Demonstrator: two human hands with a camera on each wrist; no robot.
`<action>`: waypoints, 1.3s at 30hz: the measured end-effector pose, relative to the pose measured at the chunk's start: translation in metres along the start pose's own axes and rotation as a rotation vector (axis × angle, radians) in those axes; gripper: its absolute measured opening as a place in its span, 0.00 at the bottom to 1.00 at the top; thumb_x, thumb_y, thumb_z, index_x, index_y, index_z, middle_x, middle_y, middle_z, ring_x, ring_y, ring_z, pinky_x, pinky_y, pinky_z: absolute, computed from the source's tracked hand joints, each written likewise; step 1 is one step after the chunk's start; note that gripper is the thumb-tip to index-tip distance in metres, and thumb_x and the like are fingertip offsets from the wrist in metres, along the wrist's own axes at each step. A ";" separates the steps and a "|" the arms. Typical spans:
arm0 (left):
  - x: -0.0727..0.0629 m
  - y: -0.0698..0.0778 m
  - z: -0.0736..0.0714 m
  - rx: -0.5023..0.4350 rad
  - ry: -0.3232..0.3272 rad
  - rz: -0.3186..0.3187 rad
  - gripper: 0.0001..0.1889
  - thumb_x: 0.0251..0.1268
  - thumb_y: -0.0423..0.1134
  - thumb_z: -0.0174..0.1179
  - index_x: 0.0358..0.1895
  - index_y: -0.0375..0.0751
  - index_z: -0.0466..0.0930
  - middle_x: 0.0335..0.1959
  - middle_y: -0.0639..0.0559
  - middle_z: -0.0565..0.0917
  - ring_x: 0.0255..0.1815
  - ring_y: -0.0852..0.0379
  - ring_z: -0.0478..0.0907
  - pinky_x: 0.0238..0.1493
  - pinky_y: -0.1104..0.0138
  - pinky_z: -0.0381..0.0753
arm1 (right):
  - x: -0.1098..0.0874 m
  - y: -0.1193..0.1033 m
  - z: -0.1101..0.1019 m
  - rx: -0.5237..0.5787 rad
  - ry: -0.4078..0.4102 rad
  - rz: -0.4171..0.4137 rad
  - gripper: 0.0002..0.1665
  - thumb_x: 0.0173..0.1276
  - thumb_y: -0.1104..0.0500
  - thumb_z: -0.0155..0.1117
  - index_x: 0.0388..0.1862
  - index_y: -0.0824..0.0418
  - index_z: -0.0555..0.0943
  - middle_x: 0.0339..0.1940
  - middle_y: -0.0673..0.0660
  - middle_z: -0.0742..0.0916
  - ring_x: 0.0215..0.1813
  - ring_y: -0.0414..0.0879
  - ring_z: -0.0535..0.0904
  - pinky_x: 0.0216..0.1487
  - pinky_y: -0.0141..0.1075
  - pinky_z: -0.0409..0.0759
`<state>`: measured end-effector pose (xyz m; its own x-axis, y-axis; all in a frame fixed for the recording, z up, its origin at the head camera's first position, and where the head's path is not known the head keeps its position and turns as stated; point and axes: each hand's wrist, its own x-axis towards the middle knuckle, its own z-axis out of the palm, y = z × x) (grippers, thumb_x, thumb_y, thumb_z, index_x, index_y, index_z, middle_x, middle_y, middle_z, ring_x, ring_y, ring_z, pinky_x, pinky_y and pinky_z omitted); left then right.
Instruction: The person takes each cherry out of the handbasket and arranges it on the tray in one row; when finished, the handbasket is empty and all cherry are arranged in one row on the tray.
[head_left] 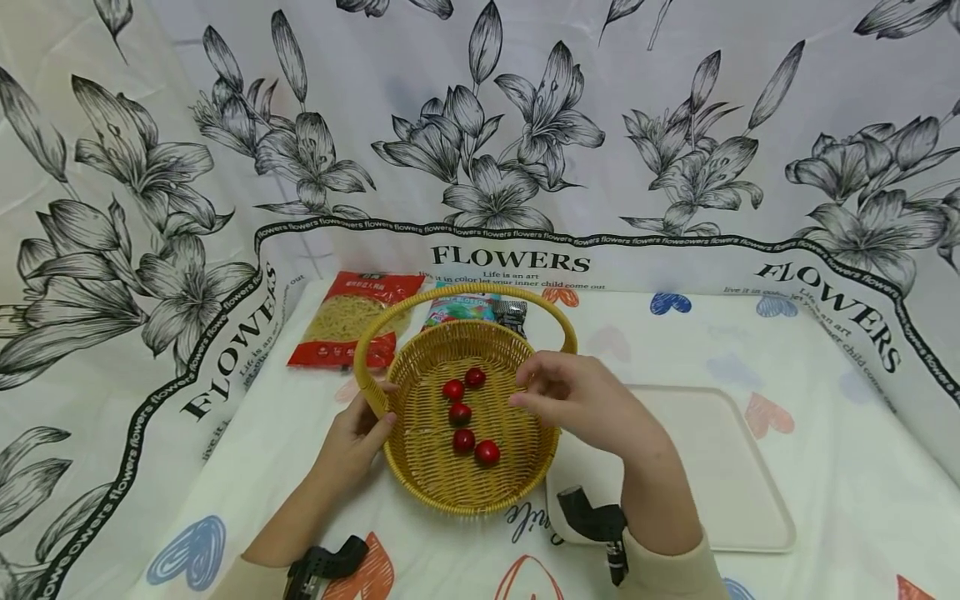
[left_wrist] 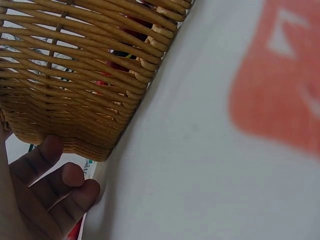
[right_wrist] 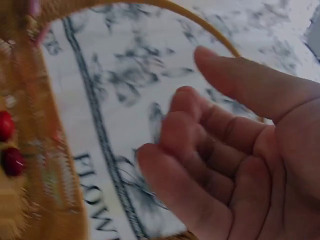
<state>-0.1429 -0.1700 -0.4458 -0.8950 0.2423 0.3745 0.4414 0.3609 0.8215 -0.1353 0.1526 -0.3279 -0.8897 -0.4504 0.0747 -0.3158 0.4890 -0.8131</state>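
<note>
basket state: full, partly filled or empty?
Partly filled: the head view shows five round red fruits on the floor of the woven basket, with bare weave around them.

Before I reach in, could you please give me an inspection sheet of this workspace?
Surface: white cloth printed with hearts and lettering.
Job's things: yellow woven basket with an arched handle; five red fruits lie inside.
Clutter: red packet, blue-green packet and black packet beyond the basket; white tray to the right, partly hidden by the right forearm.
Left hand: holds the basket near the handle's left base.
Right hand: over the basket's right side, fingers loosely curled, holding nothing.
Cables: nothing seen.
Surroundings: white backdrop with black flower drawings and "FLOWERS" lettering.
</note>
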 end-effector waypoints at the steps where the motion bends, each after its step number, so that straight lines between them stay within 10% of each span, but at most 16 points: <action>1: 0.000 0.000 0.000 -0.001 0.002 -0.002 0.18 0.66 0.26 0.54 0.59 0.30 0.69 0.40 0.35 0.81 0.33 0.57 0.78 0.34 0.70 0.78 | 0.005 0.001 0.007 -0.029 -0.035 -0.004 0.07 0.66 0.51 0.65 0.41 0.47 0.80 0.29 0.47 0.83 0.32 0.43 0.78 0.35 0.35 0.78; 13: -0.002 -0.002 0.000 -0.016 0.006 0.022 0.19 0.65 0.24 0.54 0.59 0.28 0.69 0.39 0.34 0.82 0.32 0.43 0.79 0.33 0.69 0.78 | 0.040 0.031 0.075 -0.248 -0.397 0.084 0.32 0.55 0.80 0.50 0.34 0.46 0.89 0.39 0.40 0.83 0.41 0.37 0.75 0.44 0.32 0.76; 24: -0.002 0.000 -0.002 0.003 -0.011 -0.014 0.19 0.68 0.28 0.54 0.60 0.30 0.68 0.42 0.32 0.81 0.34 0.54 0.80 0.35 0.68 0.79 | 0.036 0.028 0.082 -0.350 -0.428 0.233 0.29 0.56 0.78 0.55 0.32 0.44 0.89 0.32 0.43 0.84 0.34 0.40 0.74 0.36 0.32 0.74; 39: -0.004 -0.004 -0.004 -0.021 -0.009 -0.011 0.18 0.68 0.27 0.54 0.59 0.32 0.68 0.39 0.35 0.81 0.31 0.50 0.79 0.33 0.68 0.78 | 0.032 0.016 0.063 -0.256 -0.346 0.088 0.16 0.54 0.58 0.72 0.41 0.50 0.80 0.30 0.47 0.80 0.32 0.42 0.73 0.32 0.35 0.74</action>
<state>-0.1414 -0.1759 -0.4486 -0.8990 0.2470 0.3616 0.4303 0.3449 0.8342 -0.1480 0.0993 -0.3745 -0.7676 -0.6014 -0.2218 -0.3544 0.6865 -0.6350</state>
